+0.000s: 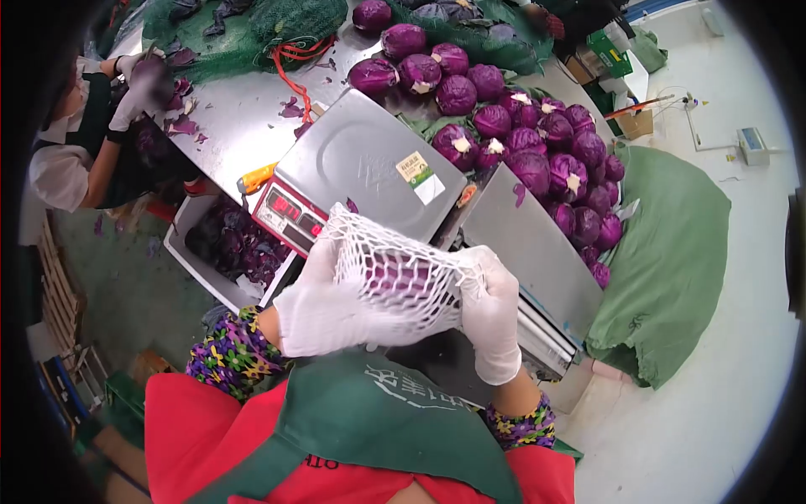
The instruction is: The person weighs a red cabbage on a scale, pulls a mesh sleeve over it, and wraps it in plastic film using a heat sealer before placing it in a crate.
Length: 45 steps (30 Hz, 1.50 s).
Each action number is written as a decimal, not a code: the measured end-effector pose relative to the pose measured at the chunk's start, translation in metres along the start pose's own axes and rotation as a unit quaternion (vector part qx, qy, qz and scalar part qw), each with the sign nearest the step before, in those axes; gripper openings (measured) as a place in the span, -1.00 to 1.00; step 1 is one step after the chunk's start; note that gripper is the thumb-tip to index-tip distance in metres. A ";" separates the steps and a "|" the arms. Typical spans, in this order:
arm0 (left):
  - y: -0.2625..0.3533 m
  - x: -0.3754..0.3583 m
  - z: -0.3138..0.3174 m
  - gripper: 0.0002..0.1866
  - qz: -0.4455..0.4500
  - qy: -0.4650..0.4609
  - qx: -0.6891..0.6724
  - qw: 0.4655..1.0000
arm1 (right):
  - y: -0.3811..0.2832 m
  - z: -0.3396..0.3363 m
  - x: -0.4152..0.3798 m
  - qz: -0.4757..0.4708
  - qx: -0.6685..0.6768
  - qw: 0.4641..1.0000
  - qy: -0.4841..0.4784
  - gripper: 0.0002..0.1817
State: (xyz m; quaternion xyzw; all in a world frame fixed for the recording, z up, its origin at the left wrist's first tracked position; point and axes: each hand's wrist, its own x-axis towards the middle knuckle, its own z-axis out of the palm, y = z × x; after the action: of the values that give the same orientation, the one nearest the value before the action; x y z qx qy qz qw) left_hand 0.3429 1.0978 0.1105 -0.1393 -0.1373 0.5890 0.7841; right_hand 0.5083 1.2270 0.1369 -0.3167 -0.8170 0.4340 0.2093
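Note:
A white foam net sleeve [361, 239] is stretched between my two gloved hands, in front of my chest. Inside it a purple cabbage [399, 273] shows through the mesh. My left hand [323, 307] is closed round the left side of the net and the cabbage; its fingertips are partly hidden. With closed fingers, my right hand [489, 307] grips the net's right edge. Just beyond the hands lies a weighing scale [361, 160] with a bare steel plate, a label and a lit red display [290, 214].
Many purple cabbages [525, 155] are heaped at the right back. A steel box-like machine [529, 239] stands at my right, beside a green sack [672, 260]. An orange cutter [256, 178] lies left of the scale. A bin [180, 239] holds leaf scraps. A co-worker [84, 143] handles a cabbage.

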 end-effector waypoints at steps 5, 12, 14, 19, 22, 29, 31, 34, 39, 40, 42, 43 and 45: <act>-0.022 -0.003 -0.068 -0.44 0.141 0.032 0.052 0.988 | 0.024 -0.021 -0.056 0.214 0.285 0.930 -0.093 -0.83; -0.117 0.043 -0.087 -0.81 0.232 0.269 0.249 0.901 | 0.032 -0.060 -0.166 0.225 0.426 0.868 -0.123 -0.46; -0.142 0.057 -0.079 -0.87 0.231 0.208 0.215 0.926 | 0.039 -0.078 -0.178 0.258 0.589 0.761 -0.084 -0.43; -0.179 0.127 -0.083 -0.45 0.030 0.019 0.305 0.952 | 0.077 -0.116 -0.207 0.233 0.624 0.746 0.013 -0.48; -0.173 0.144 -0.081 -0.34 0.161 0.010 0.304 0.939 | 0.093 -0.144 -0.188 0.066 0.425 0.901 0.049 -0.57; -0.195 0.217 -0.064 -0.69 0.172 0.056 0.697 0.694 | 0.145 -0.202 -0.110 0.057 0.575 0.809 0.107 -0.47; -0.182 0.253 -0.076 -0.69 0.165 0.094 0.636 0.748 | 0.186 -0.203 -0.069 0.064 0.566 0.808 0.149 -0.45; -0.151 0.296 -0.118 -0.69 0.235 0.166 0.663 0.691 | 0.206 -0.210 -0.039 0.078 0.448 0.872 0.183 -0.46; -0.139 0.306 -0.112 -0.62 0.190 -0.006 0.833 0.520 | 0.235 -0.217 -0.034 0.015 0.244 0.940 0.238 -0.62; -0.129 0.312 -0.115 -0.62 0.170 0.008 0.819 0.548 | 0.210 -0.219 -0.041 0.020 0.247 0.937 0.246 -0.64; -0.121 0.315 -0.127 -0.60 0.090 0.028 0.851 0.516 | 0.214 -0.213 -0.054 0.026 0.280 0.944 0.175 -0.66; -0.115 0.322 -0.133 -0.63 0.026 -0.003 0.741 0.671 | 0.214 -0.210 -0.060 0.071 0.328 0.923 0.191 -0.67; -0.121 0.330 -0.139 -0.64 0.039 0.098 0.710 0.697 | 0.221 -0.207 -0.056 0.135 0.405 0.879 0.212 -0.68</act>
State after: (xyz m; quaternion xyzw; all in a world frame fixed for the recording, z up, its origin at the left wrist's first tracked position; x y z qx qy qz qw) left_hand 0.5913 1.3750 0.0447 0.3963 0.4044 0.5245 0.6358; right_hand 0.7497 1.4005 0.0577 -0.3961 -0.4557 0.6734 0.4267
